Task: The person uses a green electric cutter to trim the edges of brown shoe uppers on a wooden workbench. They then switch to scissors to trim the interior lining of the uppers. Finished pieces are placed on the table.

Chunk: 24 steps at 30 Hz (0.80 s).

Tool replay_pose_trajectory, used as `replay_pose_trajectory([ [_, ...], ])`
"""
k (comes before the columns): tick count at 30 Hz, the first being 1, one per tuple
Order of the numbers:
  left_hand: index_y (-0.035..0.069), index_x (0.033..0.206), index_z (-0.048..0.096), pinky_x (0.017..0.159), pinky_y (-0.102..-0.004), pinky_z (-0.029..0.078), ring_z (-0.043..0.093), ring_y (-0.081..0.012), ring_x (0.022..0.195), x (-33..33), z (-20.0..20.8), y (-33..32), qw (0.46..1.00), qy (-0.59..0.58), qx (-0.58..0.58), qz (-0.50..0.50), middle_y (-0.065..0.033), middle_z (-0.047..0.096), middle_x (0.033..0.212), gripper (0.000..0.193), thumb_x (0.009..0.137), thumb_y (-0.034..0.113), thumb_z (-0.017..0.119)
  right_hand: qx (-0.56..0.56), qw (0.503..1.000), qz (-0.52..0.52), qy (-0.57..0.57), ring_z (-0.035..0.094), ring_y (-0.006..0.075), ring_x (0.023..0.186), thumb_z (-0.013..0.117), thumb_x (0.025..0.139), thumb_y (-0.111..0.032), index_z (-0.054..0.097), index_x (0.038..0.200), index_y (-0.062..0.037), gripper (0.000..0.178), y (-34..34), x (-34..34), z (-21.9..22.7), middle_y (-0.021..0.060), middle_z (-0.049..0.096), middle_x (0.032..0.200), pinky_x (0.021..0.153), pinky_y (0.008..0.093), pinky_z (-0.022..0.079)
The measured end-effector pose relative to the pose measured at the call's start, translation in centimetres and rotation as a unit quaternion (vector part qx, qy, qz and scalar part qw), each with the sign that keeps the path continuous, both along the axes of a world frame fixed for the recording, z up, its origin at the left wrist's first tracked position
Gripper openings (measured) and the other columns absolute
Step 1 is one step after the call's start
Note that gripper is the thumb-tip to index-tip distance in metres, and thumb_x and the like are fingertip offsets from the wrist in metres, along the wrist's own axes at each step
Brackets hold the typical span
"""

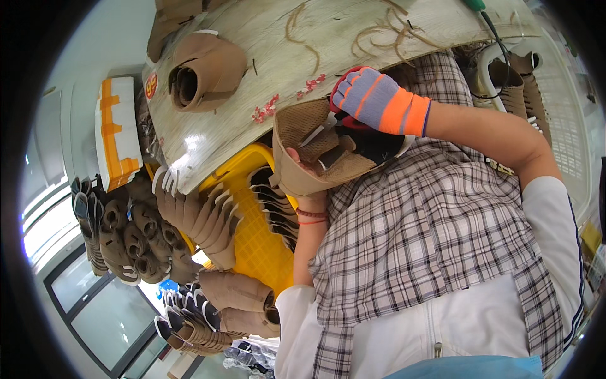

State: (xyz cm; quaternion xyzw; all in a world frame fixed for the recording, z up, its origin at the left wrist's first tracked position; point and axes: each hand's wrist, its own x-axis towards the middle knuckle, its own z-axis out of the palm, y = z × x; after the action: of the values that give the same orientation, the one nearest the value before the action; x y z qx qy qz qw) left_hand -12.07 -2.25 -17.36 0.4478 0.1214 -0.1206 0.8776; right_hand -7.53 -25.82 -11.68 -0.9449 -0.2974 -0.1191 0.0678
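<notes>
Head view: tan shoe upper (pixel 303 180), mesh wall and dark lining showing, held opening-up above the lap, just off the edge of the pale wooden table (pixel 233 132). Left hand (pixel 314 201) bare, mostly hidden by the upper; thumb over the inner side, wall grasped between thumb and fingers. Right hand (pixel 372 98) in grey-and-orange glove, fingers clenched at the far rim; a pale pointed sliver (pixel 312 134) lies beside it inside the upper, cannot tell whether that fist grips it. On the table: rolled tan piece (pixel 208 72), stringy brown strips (pixel 396 38), red scraps (pixel 265 108). Yellow basket (pixel 252 243) below left, tan uppers stacked (pixel 199 215) against it.
</notes>
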Motion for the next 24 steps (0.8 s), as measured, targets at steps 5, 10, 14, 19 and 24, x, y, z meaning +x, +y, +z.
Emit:
replay_pose_trajectory([
  [5, 0.01, 0.137, 0.04, 0.1, -0.0424, 0.044, 0.05, -0.0252, 0.12, 0.1, -0.3, 0.2, 1.0, 0.007, 0.003, -0.002, -0.0085, 0.05, 0.133, 0.054, 0.095, 0.04, 0.055, 0.0, 0.999, -0.005, 0.043, 0.063, 0.0232, 0.082, 0.07, 0.074, -0.035, 0.064, 0.093, -0.0086, 0.034, -1.6, -0.1, 0.3, 0.0055, 0.066, 0.088, 0.073, 0.033, 0.049],
  [10, 0.004, 0.131, 0.047, 0.1, -0.0448, 0.044, 0.054, -0.0279, 0.117, 0.5, -2.2, 1.5, 1.0, -0.004, 0.007, -0.008, -0.0112, 0.055, 0.13, 0.053, 0.094, 0.041, 0.057, 0.027, 0.997, -0.005, 0.068, 0.064, 0.0242, 0.085, 0.073, 0.072, -0.032, 0.064, 0.098, -0.0102, 0.035, -1.3, -0.6, 0.6, 0.0052, 0.067, 0.087, 0.073, 0.0355, 0.051],
  [14, 0.003, 0.131, 0.048, 0.1, -0.0409, 0.044, 0.054, -0.0258, 0.117, 1.2, -3.1, 3.0, 0.997, -0.022, 0.068, 0.023, -0.0112, 0.056, 0.13, 0.051, 0.094, 0.038, 0.057, 0.109, 0.948, -0.085, 0.287, 0.066, 0.0286, 0.077, 0.071, 0.078, -0.038, 0.065, 0.097, -0.0135, 0.032, -2.5, -1.4, 1.0, 0.0091, 0.067, 0.083, 0.067, 0.0383, 0.05],
  [19, 0.002, 0.133, 0.048, 0.098, -0.0371, 0.044, 0.054, -0.0231, 0.116, 3.1, -6.1, 6.3, 1.0, -0.001, -0.017, -0.021, -0.01, 0.056, 0.129, 0.048, 0.096, 0.033, 0.055, 0.175, 0.663, 0.079, 0.723, 0.053, 0.0146, 0.055, 0.053, 0.087, -0.056, 0.062, 0.083, -0.0058, 0.052, -5.4, -2.4, -1.4, 0.0033, 0.057, 0.065, 0.051, 0.027, 0.042],
  [24, 0.004, 0.119, 0.054, 0.074, -0.0202, 0.049, 0.058, -0.0112, 0.092, 4.6, -10.6, 7.5, 0.997, -0.019, -0.078, -0.018, -0.0037, 0.059, 0.108, 0.024, 0.097, 0.014, 0.054, 0.26, 0.41, 0.125, 0.865, 0.054, 0.0148, 0.054, 0.029, 0.087, -0.076, 0.062, 0.098, 0.0069, 0.09, -4.6, -1.2, -4.3, 0.0046, 0.055, 0.068, 0.053, 0.0289, 0.05],
])
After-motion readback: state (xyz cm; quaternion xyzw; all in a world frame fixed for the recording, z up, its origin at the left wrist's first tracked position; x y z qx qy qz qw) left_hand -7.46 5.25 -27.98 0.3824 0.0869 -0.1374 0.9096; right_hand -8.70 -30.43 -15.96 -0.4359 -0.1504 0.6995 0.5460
